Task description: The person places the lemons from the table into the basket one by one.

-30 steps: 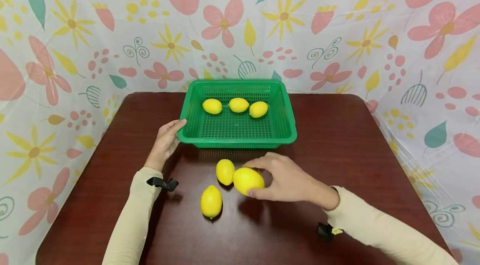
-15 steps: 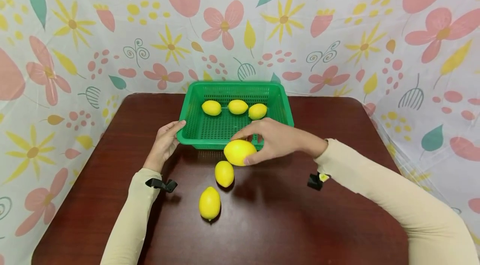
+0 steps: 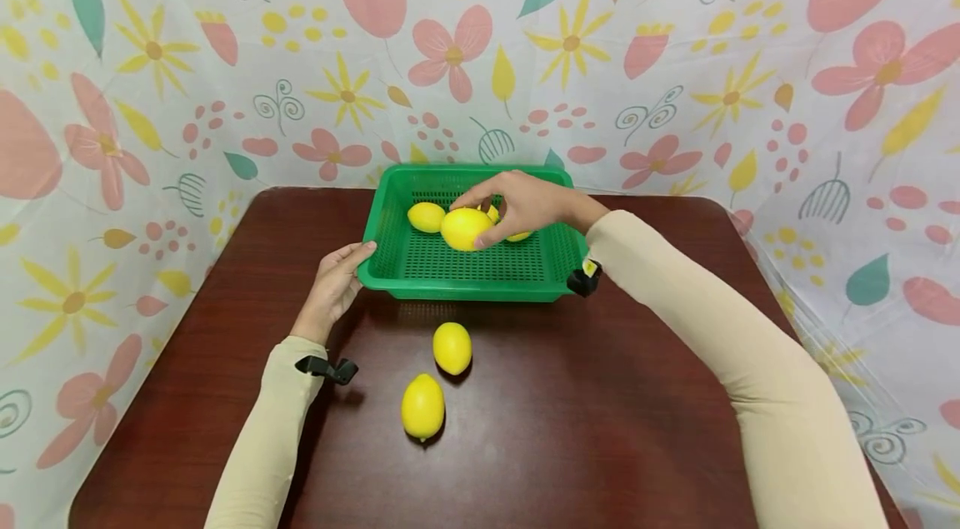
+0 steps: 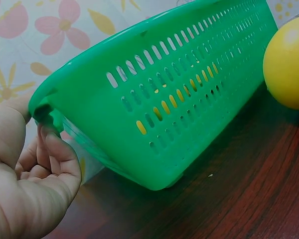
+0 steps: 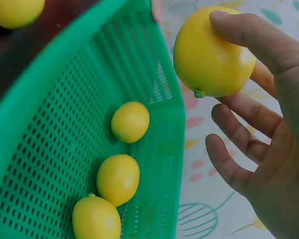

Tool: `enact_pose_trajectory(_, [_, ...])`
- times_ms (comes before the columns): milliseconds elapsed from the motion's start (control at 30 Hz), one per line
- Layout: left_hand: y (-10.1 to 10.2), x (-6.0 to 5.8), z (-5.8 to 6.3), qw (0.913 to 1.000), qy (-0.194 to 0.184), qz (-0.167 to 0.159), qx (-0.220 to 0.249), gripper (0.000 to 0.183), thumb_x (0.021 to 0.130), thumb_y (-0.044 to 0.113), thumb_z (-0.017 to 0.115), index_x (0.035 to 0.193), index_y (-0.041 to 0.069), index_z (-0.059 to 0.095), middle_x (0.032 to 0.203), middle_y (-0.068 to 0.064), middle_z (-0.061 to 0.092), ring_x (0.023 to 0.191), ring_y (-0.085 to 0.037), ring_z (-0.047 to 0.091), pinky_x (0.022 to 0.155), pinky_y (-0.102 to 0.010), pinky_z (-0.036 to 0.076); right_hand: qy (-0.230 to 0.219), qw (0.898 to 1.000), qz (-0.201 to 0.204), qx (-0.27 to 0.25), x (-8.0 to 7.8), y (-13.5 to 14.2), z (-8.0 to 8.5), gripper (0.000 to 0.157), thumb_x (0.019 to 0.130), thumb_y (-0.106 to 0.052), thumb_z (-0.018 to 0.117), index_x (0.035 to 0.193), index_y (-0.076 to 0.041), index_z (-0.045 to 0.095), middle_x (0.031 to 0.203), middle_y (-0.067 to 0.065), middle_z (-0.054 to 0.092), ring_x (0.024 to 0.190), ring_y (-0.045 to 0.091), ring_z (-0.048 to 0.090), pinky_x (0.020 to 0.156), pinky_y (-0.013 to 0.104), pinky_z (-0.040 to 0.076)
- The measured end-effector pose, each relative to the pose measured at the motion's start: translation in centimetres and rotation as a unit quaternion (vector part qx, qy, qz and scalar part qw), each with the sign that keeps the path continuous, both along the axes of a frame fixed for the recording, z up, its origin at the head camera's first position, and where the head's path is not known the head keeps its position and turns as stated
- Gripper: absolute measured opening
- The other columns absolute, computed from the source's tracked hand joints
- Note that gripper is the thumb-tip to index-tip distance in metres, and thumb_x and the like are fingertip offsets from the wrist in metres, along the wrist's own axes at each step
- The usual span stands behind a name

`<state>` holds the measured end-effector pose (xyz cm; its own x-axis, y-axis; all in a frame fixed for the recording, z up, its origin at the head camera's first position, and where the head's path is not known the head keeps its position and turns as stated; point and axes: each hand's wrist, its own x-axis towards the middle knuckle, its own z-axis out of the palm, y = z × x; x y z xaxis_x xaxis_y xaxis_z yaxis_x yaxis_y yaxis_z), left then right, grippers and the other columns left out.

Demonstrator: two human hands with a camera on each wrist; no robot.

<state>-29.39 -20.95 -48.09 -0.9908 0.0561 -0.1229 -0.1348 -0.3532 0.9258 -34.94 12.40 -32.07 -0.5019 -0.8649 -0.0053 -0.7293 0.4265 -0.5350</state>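
A green plastic basket [image 3: 472, 289] stands at the back of the table, its left rim gripped between thumb and fingers of my left hand [image 3: 331, 287]. In the left wrist view the thumb lies over the basket's corner with fingers curled below. Over the basket, my right hand [image 3: 528, 202] pinches a lemon [image 3: 465, 229] between thumb and fingers. Seen from the right wrist, several fingers hang free of that lemon [image 5: 214, 52]. Three more lemons rest inside along the back wall, one being the left lemon [image 5: 130, 122]; in the head view the hand partly covers the others.
Two lemons lie on the dark wooden table [image 3: 600, 429] before the basket: a nearer lemon [image 3: 423, 406] and a farther lemon [image 3: 452, 348]. Behind the table hangs a flower-patterned cloth [image 3: 660, 104].
My right hand has carried the pinched lemon from above the table, up and away from me, to over the basket. The left hand keeps its grip on the rim.
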Motion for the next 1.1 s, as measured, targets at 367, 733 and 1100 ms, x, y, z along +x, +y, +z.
enact_pose_trajectory(367, [-0.2, -0.2, 0.2, 1.0, 0.0, 0.003, 0.0, 0.027, 0.102, 0.018, 0.067, 0.113, -0.005, 0.062, 0.083, -0.001, 0.07, 0.072, -0.009, 0.067, 0.068, -0.021, 0.057, -0.027, 0.999, -0.027, 0.027, -5.3, -3.1, -4.0, 0.064, 0.087, -0.028, 0.085, 0.144, -0.014, 0.06, 0.145, 0.003, 0.059, 0.122, 0.025, 0.059, 0.104, 0.048, 0.049])
enact_pose_trajectory(733, [-0.1, -0.4, -0.4, 0.9999, 0.002, 0.009, 0.005, 0.012, 0.102, 0.017, 0.066, 0.099, 0.006, 0.069, 0.077, 0.002, 0.068, 0.068, -0.008, 0.065, 0.066, -0.021, 0.056, -0.03, 0.995, -0.064, 0.071, -7.5, -5.8, -6.8, 0.065, 0.086, -0.03, 0.086, 0.145, -0.017, 0.059, 0.142, 0.004, 0.062, 0.125, 0.023, 0.061, 0.1, 0.038, 0.053])
enact_pose_trajectory(1100, [0.0, -0.5, -0.4, 0.9999, -0.003, 0.013, 0.004, 0.024, 0.102, 0.021, 0.067, 0.108, -0.002, 0.064, 0.075, 0.002, 0.067, 0.068, -0.009, 0.065, 0.068, -0.022, 0.056, -0.035, 0.991, -0.088, 0.091, -8.3, -7.5, -8.3, 0.062, 0.085, -0.039, 0.085, 0.139, -0.017, 0.065, 0.132, 0.006, 0.069, 0.112, 0.018, 0.067, 0.089, 0.034, 0.055])
